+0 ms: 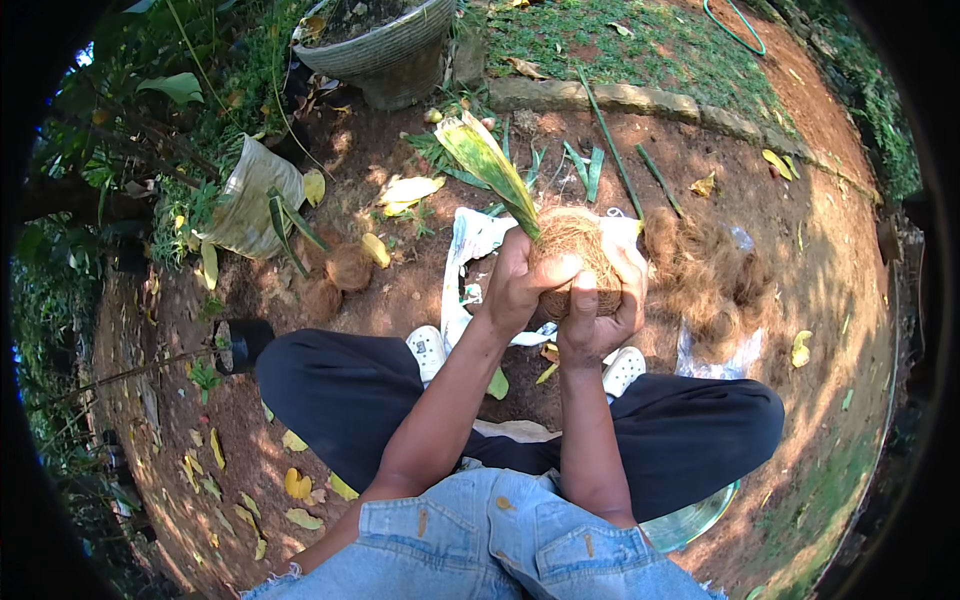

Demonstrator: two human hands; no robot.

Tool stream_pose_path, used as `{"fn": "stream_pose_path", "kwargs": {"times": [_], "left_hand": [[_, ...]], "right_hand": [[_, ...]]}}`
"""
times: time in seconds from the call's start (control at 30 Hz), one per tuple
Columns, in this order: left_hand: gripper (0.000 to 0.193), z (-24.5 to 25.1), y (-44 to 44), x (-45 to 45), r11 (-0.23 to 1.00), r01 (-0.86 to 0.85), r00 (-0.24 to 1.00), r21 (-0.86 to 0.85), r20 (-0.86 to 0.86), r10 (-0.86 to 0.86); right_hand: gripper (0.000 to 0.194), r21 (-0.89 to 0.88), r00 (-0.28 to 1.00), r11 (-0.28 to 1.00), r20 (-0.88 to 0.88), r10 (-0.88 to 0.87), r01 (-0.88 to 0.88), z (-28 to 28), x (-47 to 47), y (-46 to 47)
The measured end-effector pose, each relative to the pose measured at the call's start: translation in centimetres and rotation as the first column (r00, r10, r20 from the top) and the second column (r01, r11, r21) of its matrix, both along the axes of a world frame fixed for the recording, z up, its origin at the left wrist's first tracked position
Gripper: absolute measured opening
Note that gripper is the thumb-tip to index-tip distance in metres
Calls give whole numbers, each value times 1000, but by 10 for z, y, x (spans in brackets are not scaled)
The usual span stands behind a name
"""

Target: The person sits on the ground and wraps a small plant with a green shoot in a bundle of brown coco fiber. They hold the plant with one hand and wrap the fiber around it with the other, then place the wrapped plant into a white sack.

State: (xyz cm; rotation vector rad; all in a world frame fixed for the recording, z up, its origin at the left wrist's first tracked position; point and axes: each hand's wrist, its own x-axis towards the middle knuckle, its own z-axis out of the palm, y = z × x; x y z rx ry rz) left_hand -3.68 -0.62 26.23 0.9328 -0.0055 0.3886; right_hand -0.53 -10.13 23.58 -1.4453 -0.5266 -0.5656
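Note:
Both hands close around a ball of brown coconut fibre [571, 238] in front of the shins. My left hand [517, 281] presses its left side, thumb across the front. My right hand [609, 300] cups the right side and underside, its thumb upright near the left thumb. A broad yellow-green leaf [487, 169] rises from the ball's upper left, beside the left fingers; its base is hidden. Below the hands a white plastic bag [454, 300] lies on the soil. Loose coconut fibre [705, 270] is heaped to the right, partly over a clear plastic sheet [720, 364].
Fibre balls [349, 268] with cut leaves lie at left, near a tipped pale sack [255, 202]. A large planter [382, 56] stands at the upper left by a stone edging [600, 97]. A black pot [244, 345] is by the left knee, a glass-like basin [694, 517] under the right.

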Motion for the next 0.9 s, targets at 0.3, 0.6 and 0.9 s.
{"fn": "stream_pose_path", "kwargs": {"times": [0.3,0.6,0.9], "left_hand": [[104,5,7,3,952,26,999,306,29,-37],[74,-4,10,-1,902,39,999,430,12,-49],[51,-15,11,7,917,-205,979,342,59,196]], "right_hand": [[37,393,791,884,-442,424,-254,15,-1,-8],[35,688,474,690,-541,695,-226,21,-2,-9],[84,173,947,972,-251,200,-159,-13,-14,14]]}}
